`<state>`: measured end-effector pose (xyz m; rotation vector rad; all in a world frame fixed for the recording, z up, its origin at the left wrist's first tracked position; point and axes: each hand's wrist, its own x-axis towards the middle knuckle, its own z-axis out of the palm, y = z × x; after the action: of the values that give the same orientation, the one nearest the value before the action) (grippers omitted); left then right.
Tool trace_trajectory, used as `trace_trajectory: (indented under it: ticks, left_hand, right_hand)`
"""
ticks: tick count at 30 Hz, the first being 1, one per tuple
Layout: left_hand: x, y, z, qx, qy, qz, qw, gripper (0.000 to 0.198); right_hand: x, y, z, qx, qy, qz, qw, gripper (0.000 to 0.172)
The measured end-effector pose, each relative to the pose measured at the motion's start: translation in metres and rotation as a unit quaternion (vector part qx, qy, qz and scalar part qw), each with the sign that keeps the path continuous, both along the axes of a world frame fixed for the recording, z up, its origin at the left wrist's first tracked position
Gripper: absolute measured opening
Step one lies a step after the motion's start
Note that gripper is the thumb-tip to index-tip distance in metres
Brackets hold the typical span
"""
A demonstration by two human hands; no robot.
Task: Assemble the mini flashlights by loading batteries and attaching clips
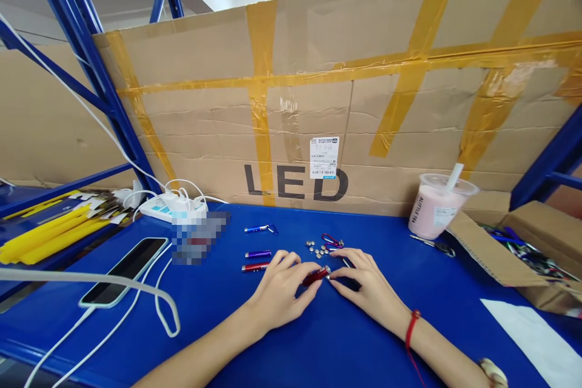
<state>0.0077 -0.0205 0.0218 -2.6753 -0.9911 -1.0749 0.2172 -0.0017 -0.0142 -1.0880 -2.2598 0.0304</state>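
Note:
My left hand [285, 291] pinches a small red metal flashlight tube [314, 277] between thumb and fingers, its end pointing right. At that end, the thumb and fingertips of my right hand [370, 282] close on a small silver button cell [328, 277]; the fingers partly cover it. Several loose button cells [318, 250] lie just beyond my hands, beside a red carabiner clip [328, 239]. A dark slim piece [349, 262] shows partly under my right hand. Left of my left hand lie a red flashlight [255, 267], a purple tube [258, 254] and a blue flashlight with a clip [260, 229].
A phone [127, 270] with white cables and a power strip [175, 206] occupy the left side. On the right stand a pink drink cup [434, 209], scissors [434, 245], an open carton [504, 254] and white paper [536, 339]. A large cardboard sheet [204, 133] closes the back.

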Motion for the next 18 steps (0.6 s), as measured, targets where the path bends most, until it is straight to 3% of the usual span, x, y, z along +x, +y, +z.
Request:
trace_trajectory:
  ticks: [10,18]
  left_hand:
    - [0.000,0.006,-0.013,-0.014,0.024,-0.009,1.000,0.016]
    - [0.002,0.007,-0.014,-0.026,0.020,-0.007,0.999,0.017]
  right_hand:
    - [-0.001,-0.002,0.004,-0.024,0.009,-0.001,1.000,0.007]
    - [0.000,-0.006,0.014,0.044,0.016,-0.025,0.999,0.006]
